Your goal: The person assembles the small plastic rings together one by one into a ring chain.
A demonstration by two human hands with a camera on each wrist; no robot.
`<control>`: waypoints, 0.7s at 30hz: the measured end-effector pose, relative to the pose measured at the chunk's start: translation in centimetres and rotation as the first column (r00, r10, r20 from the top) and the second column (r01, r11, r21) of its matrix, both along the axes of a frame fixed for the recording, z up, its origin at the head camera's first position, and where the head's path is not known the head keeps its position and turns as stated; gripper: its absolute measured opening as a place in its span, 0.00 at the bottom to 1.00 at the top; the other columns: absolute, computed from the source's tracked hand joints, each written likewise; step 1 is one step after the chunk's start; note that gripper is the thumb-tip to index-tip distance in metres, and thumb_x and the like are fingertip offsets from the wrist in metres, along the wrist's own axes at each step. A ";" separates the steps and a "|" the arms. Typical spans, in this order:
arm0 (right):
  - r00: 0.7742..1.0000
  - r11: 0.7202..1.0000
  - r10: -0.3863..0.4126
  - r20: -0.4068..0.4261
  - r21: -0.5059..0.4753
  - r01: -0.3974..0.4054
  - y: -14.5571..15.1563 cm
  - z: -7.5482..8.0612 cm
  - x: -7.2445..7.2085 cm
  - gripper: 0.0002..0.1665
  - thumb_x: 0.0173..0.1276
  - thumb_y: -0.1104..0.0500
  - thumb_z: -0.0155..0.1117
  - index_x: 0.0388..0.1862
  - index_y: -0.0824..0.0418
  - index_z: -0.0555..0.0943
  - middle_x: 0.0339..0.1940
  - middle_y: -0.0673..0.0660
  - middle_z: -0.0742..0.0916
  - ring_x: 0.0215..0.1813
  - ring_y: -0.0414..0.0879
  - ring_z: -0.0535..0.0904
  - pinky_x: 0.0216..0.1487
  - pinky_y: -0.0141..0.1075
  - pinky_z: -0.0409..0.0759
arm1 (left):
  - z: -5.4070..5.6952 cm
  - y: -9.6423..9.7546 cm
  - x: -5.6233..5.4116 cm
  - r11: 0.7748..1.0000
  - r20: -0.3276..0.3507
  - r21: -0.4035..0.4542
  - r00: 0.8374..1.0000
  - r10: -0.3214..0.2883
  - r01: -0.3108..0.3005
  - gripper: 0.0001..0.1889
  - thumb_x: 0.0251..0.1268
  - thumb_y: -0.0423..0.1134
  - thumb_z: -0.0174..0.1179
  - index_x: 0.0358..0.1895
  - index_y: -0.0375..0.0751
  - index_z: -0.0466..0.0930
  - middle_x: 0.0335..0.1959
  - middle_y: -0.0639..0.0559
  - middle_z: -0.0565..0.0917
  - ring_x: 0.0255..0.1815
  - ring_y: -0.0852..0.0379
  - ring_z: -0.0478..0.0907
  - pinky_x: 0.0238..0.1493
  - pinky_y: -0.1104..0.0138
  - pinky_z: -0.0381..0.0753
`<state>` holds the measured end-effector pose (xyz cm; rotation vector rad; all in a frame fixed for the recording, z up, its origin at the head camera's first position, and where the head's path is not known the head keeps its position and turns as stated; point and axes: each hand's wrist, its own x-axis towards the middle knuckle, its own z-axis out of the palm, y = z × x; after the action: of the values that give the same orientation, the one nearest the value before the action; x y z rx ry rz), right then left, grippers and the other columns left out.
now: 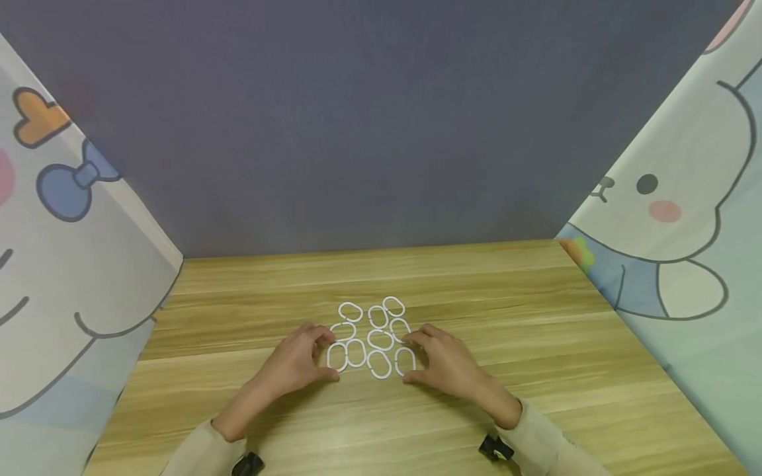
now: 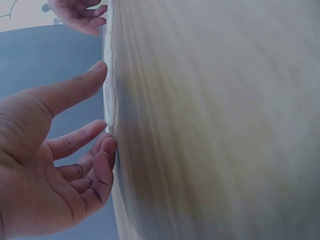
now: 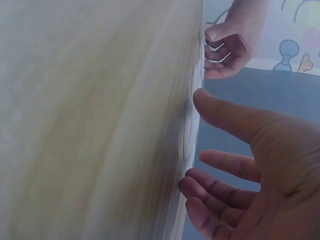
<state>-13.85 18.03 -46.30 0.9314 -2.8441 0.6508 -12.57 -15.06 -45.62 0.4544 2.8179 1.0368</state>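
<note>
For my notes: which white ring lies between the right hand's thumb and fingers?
The front row's rightmost ring; all others lie farther left or farther back.

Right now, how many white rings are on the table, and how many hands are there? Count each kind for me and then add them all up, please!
White rings: 10
Hands, the left hand and the right hand: 2
Total: 12
</note>
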 end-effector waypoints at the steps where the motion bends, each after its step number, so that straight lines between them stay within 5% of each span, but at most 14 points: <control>1: 1.000 1.000 0.002 0.003 0.000 -0.002 0.0 0.0 0.0 0.38 0.52 0.46 0.95 0.59 0.59 0.90 0.47 0.50 0.88 0.43 0.43 0.83 0.42 0.39 0.85 | -0.1 0.0 0.0 1.000 0.000 -0.003 1.000 -0.002 0.002 0.35 0.46 0.45 0.92 0.58 0.39 0.87 0.43 0.55 0.80 0.41 0.58 0.74 0.42 0.65 0.79; 21: 0.999 1.000 0.017 0.037 0.000 -0.017 0.0 -0.1 -0.4 0.33 0.50 0.49 0.96 0.53 0.58 0.92 0.47 0.50 0.87 0.46 0.45 0.84 0.44 0.40 0.87 | -0.6 0.3 0.0 0.997 -0.044 -0.070 0.999 -0.031 0.028 0.32 0.47 0.45 0.92 0.55 0.45 0.86 0.45 0.57 0.79 0.44 0.58 0.76 0.50 0.54 0.83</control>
<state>-14.28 18.05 -46.39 0.9546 -2.8717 0.6761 -12.59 -14.76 -46.23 0.5167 2.8671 0.9320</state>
